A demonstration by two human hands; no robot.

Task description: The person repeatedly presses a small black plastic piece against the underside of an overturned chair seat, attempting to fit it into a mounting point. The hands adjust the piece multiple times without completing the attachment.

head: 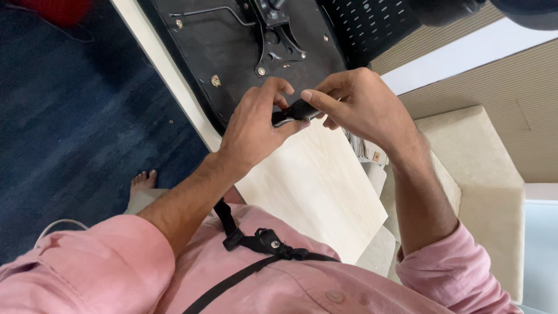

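Black handle-like part (295, 110), small and glossy, is held in the air above the pale wooden table (314, 186), just in front of an upturned chair seat (232, 52) with its metal plate. Left hand (253, 125) is pinched on its near end; right hand (360, 104) is pinched on the far end. Best kept level, gripped near both ends, thumbs braced against twisting.

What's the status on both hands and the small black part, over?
Left hand and right hand both pinch small black part. Held above wooden tabletop. Nothing blocking.
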